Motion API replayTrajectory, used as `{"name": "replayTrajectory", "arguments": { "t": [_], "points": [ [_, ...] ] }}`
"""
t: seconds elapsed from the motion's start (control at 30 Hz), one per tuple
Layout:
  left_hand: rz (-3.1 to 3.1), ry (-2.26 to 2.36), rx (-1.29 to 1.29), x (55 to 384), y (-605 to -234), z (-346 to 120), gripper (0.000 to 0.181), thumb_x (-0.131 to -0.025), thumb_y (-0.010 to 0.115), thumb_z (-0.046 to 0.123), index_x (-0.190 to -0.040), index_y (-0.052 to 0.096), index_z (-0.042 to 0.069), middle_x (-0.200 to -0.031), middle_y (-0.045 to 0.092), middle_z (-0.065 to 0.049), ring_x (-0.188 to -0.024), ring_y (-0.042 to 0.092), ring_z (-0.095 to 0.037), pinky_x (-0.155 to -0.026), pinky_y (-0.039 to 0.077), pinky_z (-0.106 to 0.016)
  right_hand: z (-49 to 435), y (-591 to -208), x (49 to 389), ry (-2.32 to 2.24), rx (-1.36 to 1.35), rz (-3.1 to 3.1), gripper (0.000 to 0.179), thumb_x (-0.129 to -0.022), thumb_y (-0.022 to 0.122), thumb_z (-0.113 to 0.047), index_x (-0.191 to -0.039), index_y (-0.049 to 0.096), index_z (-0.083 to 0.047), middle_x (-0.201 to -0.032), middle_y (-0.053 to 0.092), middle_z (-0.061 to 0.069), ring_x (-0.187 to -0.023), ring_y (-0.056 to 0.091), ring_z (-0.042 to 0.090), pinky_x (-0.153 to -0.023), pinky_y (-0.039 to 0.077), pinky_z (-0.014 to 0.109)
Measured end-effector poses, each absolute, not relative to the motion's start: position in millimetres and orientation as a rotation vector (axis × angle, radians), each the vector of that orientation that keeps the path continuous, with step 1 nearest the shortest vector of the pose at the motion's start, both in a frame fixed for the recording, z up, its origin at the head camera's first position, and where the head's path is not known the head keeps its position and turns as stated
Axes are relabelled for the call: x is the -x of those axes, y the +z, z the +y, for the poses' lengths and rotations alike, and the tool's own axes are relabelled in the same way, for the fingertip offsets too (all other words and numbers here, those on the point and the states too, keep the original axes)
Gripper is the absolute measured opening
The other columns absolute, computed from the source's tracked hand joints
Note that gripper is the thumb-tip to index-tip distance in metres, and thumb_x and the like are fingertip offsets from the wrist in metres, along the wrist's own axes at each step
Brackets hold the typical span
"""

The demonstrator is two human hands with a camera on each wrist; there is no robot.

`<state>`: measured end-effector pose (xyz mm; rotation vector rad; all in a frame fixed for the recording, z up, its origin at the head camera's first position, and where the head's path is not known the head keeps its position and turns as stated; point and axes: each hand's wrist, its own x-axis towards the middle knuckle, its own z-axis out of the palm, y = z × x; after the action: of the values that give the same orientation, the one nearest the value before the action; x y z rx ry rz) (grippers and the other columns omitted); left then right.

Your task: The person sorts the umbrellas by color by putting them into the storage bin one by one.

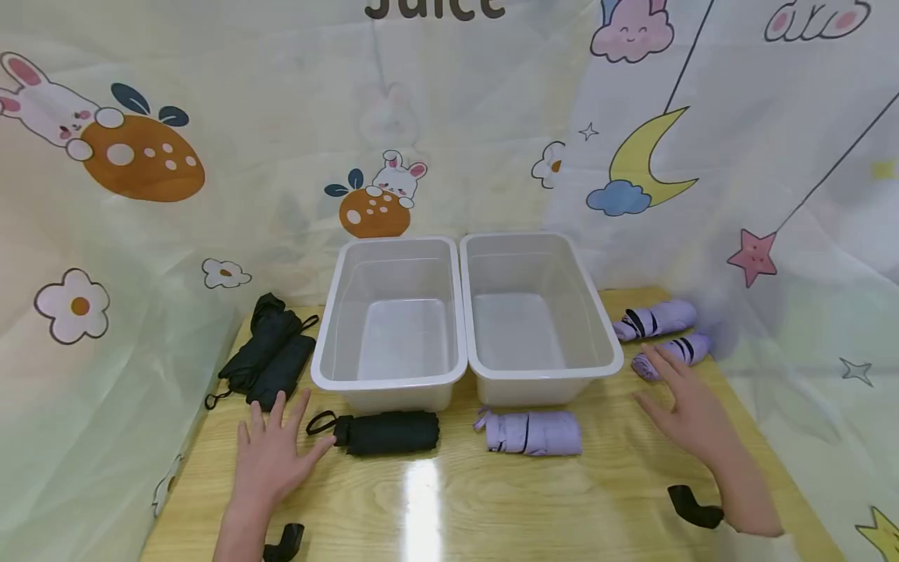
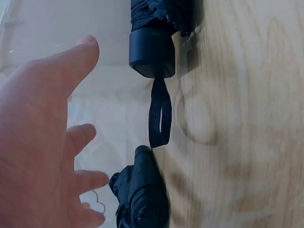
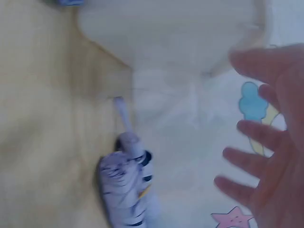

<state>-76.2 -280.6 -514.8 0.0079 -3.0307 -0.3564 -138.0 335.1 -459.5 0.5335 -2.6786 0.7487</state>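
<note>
My left hand [image 1: 270, 460] has its fingers spread, holding nothing. Its thumb reaches toward the wrist strap of a folded black umbrella [image 1: 393, 433] lying before the left bin, whose handle [image 2: 152, 52] shows in the left wrist view. Just beyond those fingertips lie two more black umbrellas [image 1: 281, 375], overlapping. My right hand [image 1: 691, 414], also spread and holding nothing, has its fingertips close to the nearer of two folded lavender umbrellas, the near one [image 1: 684, 351] and the far one [image 1: 656, 318]. Another lavender umbrella [image 1: 534, 433] lies before the right bin.
Two white plastic bins, the left one [image 1: 389, 386] and the right one [image 1: 544, 373], stand side by side at the back of the wooden table [image 1: 485, 507]. Behind and beside them hangs a printed cloth [image 1: 274, 172]. Black bands with mounts [image 1: 695, 507] sit at the wrists.
</note>
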Motion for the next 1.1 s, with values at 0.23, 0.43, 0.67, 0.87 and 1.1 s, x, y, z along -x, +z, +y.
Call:
{"name": "replayTrajectory", "arguments": {
  "t": [0.23,0.43,0.67,0.87,1.1],
  "points": [
    [-3.031,-0.392,0.010,74,-510,-285,0.091,-0.084,0.056,0.070,-0.153,0.032,0.017,-0.151,0.027,-0.028,-0.133,0.012,-0.062,-0.101,0.010,-0.073,325,-426,161,0.981,-0.588,-2.513,0.066,-0.085,0.071,0.000,-0.145,0.047,-0.014,-0.147,0.042,0.015,-0.135,0.032,0.010,-0.093,0.033,0.011],
    [-3.038,-0.390,0.042,75,-495,-291,0.084,-0.088,0.058,0.064,-0.152,0.035,0.015,-0.149,0.033,-0.027,-0.131,0.019,-0.061,-0.100,0.017,-0.071,309,-408,198,1.139,-0.563,-2.608,0.059,-0.093,0.066,-0.011,-0.147,0.045,-0.019,-0.151,0.036,0.011,-0.133,0.036,0.030,-0.090,0.037,0.018],
    [-3.032,-0.417,0.069,82,-484,-299,0.076,-0.091,0.056,0.059,-0.148,0.042,0.010,-0.144,0.040,-0.027,-0.129,0.031,-0.057,-0.099,0.025,-0.069,305,-407,240,1.401,-0.587,-2.735,0.061,-0.099,0.058,-0.017,-0.153,0.031,-0.008,-0.155,0.022,0.023,-0.132,0.028,0.054,-0.092,0.032,0.071],
    [-2.990,-0.420,0.114,90,-480,-307,0.071,-0.094,0.052,0.057,-0.145,0.046,0.007,-0.140,0.045,-0.026,-0.124,0.043,-0.048,-0.092,0.037,-0.065,306,-416,259,1.626,-0.517,-2.815,0.067,-0.102,0.052,-0.028,-0.157,0.016,-0.017,-0.156,0.015,0.026,-0.132,0.031,0.052,-0.093,0.045,0.052],
    [-2.983,-0.428,0.126,100,-480,-318,0.062,-0.095,0.060,0.043,-0.142,0.049,0.005,-0.136,0.049,-0.026,-0.117,0.050,-0.047,-0.089,0.042,-0.062,299,-427,269,1.817,-0.513,-2.747,0.067,-0.103,0.049,-0.030,-0.157,0.014,-0.013,-0.156,0.018,0.026,-0.130,0.034,0.047,-0.079,0.047,0.020]
  ]
}}
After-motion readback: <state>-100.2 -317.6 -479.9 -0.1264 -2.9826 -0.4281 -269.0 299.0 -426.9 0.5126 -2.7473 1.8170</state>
